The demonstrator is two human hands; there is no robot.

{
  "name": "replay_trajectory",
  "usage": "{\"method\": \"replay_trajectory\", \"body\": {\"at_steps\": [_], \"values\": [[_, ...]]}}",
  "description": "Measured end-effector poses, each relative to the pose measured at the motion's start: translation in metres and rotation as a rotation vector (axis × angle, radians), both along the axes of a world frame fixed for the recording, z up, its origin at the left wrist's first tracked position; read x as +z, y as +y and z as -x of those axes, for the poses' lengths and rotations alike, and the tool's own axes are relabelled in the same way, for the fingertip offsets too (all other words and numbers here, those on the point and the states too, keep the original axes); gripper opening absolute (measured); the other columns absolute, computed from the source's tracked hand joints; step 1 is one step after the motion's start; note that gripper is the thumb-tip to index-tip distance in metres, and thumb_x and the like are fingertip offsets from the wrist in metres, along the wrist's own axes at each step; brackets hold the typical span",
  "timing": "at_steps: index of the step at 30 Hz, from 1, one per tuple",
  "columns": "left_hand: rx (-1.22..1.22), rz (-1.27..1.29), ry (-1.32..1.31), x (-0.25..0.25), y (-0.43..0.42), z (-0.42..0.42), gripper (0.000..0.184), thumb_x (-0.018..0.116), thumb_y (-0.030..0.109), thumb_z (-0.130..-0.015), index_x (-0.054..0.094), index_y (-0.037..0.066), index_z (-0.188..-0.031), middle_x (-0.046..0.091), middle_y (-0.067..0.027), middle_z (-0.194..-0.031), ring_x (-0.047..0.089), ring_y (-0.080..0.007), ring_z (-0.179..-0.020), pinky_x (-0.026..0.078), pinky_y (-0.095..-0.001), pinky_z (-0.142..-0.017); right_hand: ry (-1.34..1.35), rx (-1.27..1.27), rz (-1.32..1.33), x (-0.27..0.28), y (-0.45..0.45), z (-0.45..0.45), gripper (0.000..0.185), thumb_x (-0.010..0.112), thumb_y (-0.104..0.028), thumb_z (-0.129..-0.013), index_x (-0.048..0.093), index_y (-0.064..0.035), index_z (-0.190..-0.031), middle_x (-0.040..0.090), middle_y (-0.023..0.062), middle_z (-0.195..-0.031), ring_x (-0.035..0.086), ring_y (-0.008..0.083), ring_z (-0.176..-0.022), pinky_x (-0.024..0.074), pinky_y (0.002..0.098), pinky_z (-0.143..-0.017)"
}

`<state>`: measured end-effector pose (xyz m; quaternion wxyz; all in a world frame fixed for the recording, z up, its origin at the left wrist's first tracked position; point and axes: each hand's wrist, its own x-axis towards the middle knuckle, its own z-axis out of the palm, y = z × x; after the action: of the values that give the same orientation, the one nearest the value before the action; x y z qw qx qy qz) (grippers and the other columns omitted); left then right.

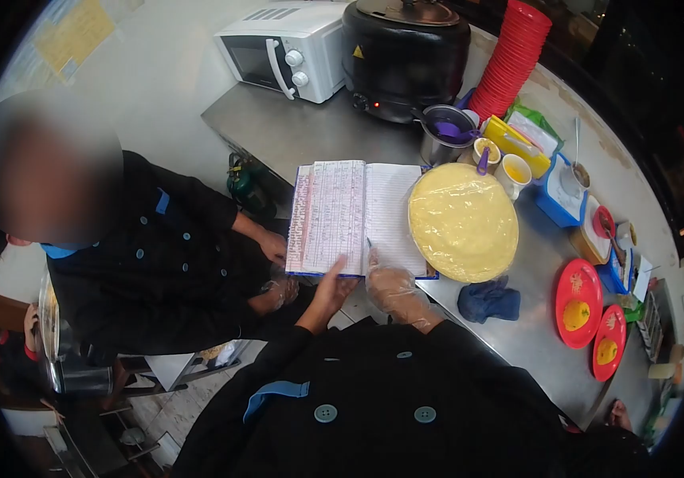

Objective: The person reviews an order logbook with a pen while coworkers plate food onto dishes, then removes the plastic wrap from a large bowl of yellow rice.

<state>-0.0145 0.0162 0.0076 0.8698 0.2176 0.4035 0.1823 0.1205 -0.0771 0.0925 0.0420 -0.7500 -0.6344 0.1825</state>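
An open ruled notebook (393,191) with a blue cover edge lies in front of me, its left page full of handwriting. My left hand (330,293), bare, grips the bottom edge with the thumb on the written page. In a clear plastic glove, my right hand (397,293) rests at the bottom of the right page. Its fingers are closed round a thin pen (370,244) whose tip points near the centre fold. Just right of the notebook sits a round yellow mass (464,223) under plastic wrap, overlapping the page's edge.
A co-worker (158,255) in a black jacket stands at left, one hand by the notebook. On the steel counter (278,131) are a microwave (278,56), black soup kettle (405,64), stacked red baskets (511,60), blue cloth (489,300) and red plates (578,279) holding yellow food.
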Motion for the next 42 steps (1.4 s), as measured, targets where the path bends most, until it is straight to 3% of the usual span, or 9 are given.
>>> {"method": "replay_trajectory", "body": {"at_steps": [3,15,19,22,25,29,36,40,42], "values": [[0.515,-0.009,-0.151,0.005,0.026,0.022,0.038,0.067,0.024,-0.081,0.052,0.008,-0.113,0.060,-0.0069,-0.109,0.058,-0.0222,-0.101,0.046,-0.0380,-0.088,-0.027,-0.019,0.002,0.007,0.000,-0.002,0.057,0.040,-0.009,-0.082,0.024,0.0142,-0.132,0.064,0.0210,-0.081,0.064,0.0334,-0.071,0.0492,0.0438,-0.063],[0.369,-0.411,0.192,0.044,0.021,0.042,0.048,0.068,0.007,-0.078,0.046,0.005,-0.120,0.058,-0.0073,-0.109,0.059,-0.0209,-0.095,0.051,-0.0322,-0.070,0.012,0.001,0.008,0.002,0.000,-0.015,0.052,0.038,-0.011,-0.085,0.027,0.0124,-0.131,0.064,0.0214,-0.084,0.063,0.0358,-0.074,0.0487,0.0457,-0.066],[0.516,-0.654,0.265,0.053,0.021,0.039,0.026,0.067,0.000,-0.077,0.057,0.002,-0.101,0.063,-0.0071,-0.094,0.063,-0.0131,-0.074,0.052,-0.0231,-0.056,0.177,0.017,-0.045,0.001,-0.014,-0.026,0.037,0.042,-0.017,-0.086,0.041,0.0025,-0.117,0.063,0.0209,-0.081,0.062,0.0361,-0.075,0.0476,0.0462,-0.066],[0.520,-0.782,0.298,0.058,0.018,0.033,0.015,0.064,0.001,-0.079,0.055,0.002,-0.091,0.053,-0.0019,-0.056,0.036,-0.0062,-0.033,0.025,-0.0240,-0.030,0.235,0.029,-0.074,0.022,-0.042,-0.039,0.030,0.043,-0.020,-0.086,0.045,-0.0009,-0.109,0.062,0.0202,-0.078,0.061,0.0365,-0.074,0.0464,0.0471,-0.065],[0.597,-0.959,0.354,0.066,0.008,0.020,0.017,0.065,0.002,-0.079,0.056,0.000,-0.092,0.056,-0.0036,-0.062,0.039,-0.0065,-0.037,0.027,-0.0227,-0.032,0.252,0.143,-0.175,0.029,-0.062,-0.054,0.028,0.041,-0.013,-0.085,0.051,0.0062,-0.104,0.060,0.0175,-0.068,0.060,0.0325,-0.063,0.0469,0.0432,-0.056],[0.537,-1.025,0.537,0.105,-0.016,0.005,0.023,0.065,0.001,-0.079,0.058,-0.003,-0.101,0.064,-0.0073,-0.087,0.058,-0.0102,-0.076,0.046,-0.0225,-0.067,0.387,0.003,-0.318,0.020,-0.086,-0.069,0.022,0.044,-0.018,-0.086,0.052,0.0002,-0.096,0.057,0.0177,-0.065,0.059,0.0331,-0.063,0.0440,0.0444,-0.054],[0.643,-0.853,0.454,0.125,-0.024,0.001,0.021,0.063,0.005,-0.081,0.053,0.000,-0.099,0.062,-0.0098,-0.083,0.059,-0.0132,-0.058,0.046,-0.0227,-0.044,-0.003,0.396,-0.607,-0.008,-0.096,-0.082,0.007,0.048,-0.012,-0.082,0.052,-0.0063,-0.080,0.048,0.0088,-0.062,0.051,0.0235,-0.050,0.0417,0.0363,-0.047],[0.677,-0.806,0.490,0.102,-0.018,0.019,0.026,0.063,0.008,-0.081,0.051,0.002,-0.104,0.062,-0.0109,-0.091,0.061,-0.0164,-0.063,0.050,-0.0238,-0.047,0.362,0.374,-0.311,0.021,-0.097,-0.084,0.021,0.047,-0.024,-0.090,0.054,-0.0044,-0.091,0.055,0.0167,-0.079,0.058,0.0329,-0.063,0.0454,0.0443,-0.057],[0.702,-0.707,0.467,0.094,-0.014,0.028,0.027,0.063,0.007,-0.081,0.051,0.003,-0.106,0.061,-0.0101,-0.093,0.062,-0.0167,-0.064,0.049,-0.0224,-0.046,-0.095,0.530,-0.801,-0.004,-0.094,-0.077,0.005,0.051,-0.011,-0.075,0.052,-0.0084,-0.071,0.044,0.0051,-0.063,0.050,0.0160,-0.056,0.0402,0.0289,-0.046]]}}
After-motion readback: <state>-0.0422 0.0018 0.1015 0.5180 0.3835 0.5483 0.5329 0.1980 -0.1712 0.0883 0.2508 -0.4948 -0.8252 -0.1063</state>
